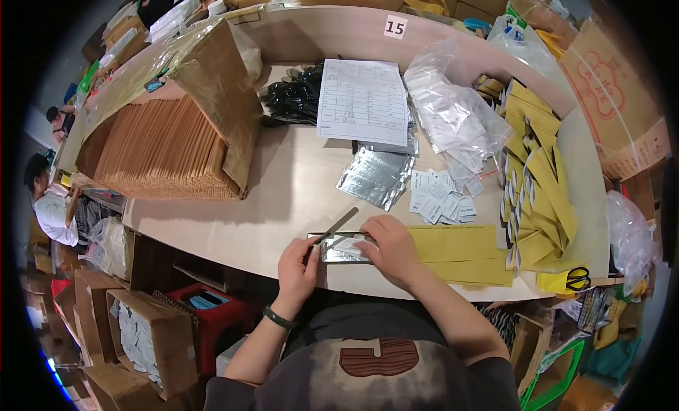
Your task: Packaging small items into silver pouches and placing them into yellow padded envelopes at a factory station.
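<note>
At the table's near edge lies a narrow silver packet [338,256] with dark edges. My left hand [297,267] is closed round its left end, thumb on top. A long grey strip with a rounded tip [339,224] slants up and right from beside that hand; whether the fingers grip it, I cannot tell. A small white slip [348,244] lies over the packet. My right hand [390,250] bends over the right end, its fingertips pinched at the slip. Flat yellow strips [467,259] extend to the right from under my right hand.
Beyond the hands are silver pouches [375,176], white slips [442,197], a printed sheet [363,103], black items [297,96] and a clear bag [453,107]. Folded yellow sleeves [541,178] and scissors [578,279] lie right. A carton of brown cardboard pieces [166,153] stands left.
</note>
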Demonstrator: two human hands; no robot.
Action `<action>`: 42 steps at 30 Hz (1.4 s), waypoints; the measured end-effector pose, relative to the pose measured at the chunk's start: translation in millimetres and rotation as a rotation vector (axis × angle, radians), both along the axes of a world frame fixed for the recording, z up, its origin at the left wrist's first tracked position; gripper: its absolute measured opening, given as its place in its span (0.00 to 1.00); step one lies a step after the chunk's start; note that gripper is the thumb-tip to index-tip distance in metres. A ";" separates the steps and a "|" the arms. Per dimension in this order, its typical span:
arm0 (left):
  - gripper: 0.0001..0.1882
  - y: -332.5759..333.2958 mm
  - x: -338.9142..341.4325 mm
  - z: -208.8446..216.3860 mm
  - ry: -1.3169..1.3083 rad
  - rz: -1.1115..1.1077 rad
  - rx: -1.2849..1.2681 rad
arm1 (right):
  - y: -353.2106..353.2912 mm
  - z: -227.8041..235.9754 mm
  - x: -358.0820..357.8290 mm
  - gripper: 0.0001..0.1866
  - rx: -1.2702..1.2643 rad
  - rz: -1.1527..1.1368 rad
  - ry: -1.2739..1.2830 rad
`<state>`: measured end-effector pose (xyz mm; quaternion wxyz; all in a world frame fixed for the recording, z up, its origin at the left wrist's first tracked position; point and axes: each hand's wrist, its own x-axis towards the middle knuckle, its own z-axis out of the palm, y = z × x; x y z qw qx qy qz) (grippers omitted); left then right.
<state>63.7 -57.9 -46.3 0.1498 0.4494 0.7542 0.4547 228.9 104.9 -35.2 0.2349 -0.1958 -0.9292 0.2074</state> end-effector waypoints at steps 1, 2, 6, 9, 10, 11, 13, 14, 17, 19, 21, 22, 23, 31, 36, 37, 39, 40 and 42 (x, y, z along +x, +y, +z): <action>0.09 -3.1 -0.6 1.8 -0.030 0.015 -0.008 | 1.3 10.0 6.3 0.14 -0.085 0.101 -0.042; 0.09 -5.4 -1.7 0.9 -0.028 0.016 -0.011 | 1.6 15.2 9.5 0.15 -0.169 0.202 -0.084; 0.08 -0.7 -5.1 -3.0 -0.107 -0.024 -0.039 | 3.9 6.1 12.5 0.16 -0.094 0.251 -0.062; 0.07 3.1 -6.8 3.5 -0.255 -0.048 -0.055 | 7.7 5.2 18.0 0.16 -0.207 0.210 -0.076; 0.07 3.1 -8.8 4.6 -0.396 -0.042 -0.064 | 9.8 8.9 24.9 0.18 -0.189 0.147 -0.016; 0.07 2.0 -15.8 3.8 -0.393 -0.042 -0.064 | 13.0 12.0 31.8 0.19 -0.170 0.085 0.046; 0.05 2.2 -29.7 5.2 -0.162 -0.136 -0.024 | 24.7 17.7 50.6 0.20 -0.188 0.104 -0.021; 0.05 10.2 -31.5 7.3 -0.160 -0.142 -0.018 | 28.1 20.6 56.5 0.21 -0.204 0.123 -0.090; 0.06 50.4 -20.4 17.9 0.328 -0.396 -0.079 | 17.1 -5.7 56.1 0.23 -0.098 0.081 -0.019; 0.08 57.6 -9.2 22.3 0.456 -0.426 -0.172 | 2.5 -12.9 49.9 0.22 0.010 0.067 -0.077; 0.12 49.4 -22.6 30.8 0.577 -0.386 -0.040 | -3.8 -48.4 41.3 0.22 0.368 0.136 -0.230; 0.14 46.5 -35.9 41.1 0.513 -0.272 -0.064 | -7.1 -54.4 44.0 0.25 0.336 0.141 -0.251; 0.12 42.5 -62.1 43.1 0.566 -0.115 0.002 | -11.7 -65.0 47.0 0.26 0.297 0.167 -0.262; 0.06 7.7 -262.4 99.1 0.839 0.358 -0.352 | -23.0 -42.8 50.7 0.30 0.276 0.260 -0.287; 0.11 16.4 -283.3 86.8 0.832 0.420 -0.232 | -19.9 -52.1 50.1 0.28 0.217 0.221 -0.270; 0.12 7.1 -303.9 71.2 0.901 0.462 -0.269 | -13.6 -46.5 47.2 0.27 0.172 0.243 -0.284; 0.05 23.6 -285.6 94.2 0.942 0.498 -0.359 | -6.0 -54.0 52.4 0.25 0.034 0.246 -0.217; 0.06 32.5 -280.6 105.9 0.889 0.460 -0.240 | 4.4 -64.5 56.4 0.31 0.153 0.257 -0.212; 0.07 22.7 -261.1 124.8 0.762 0.482 -0.075 | 8.5 -49.1 59.2 0.26 0.023 0.207 -0.048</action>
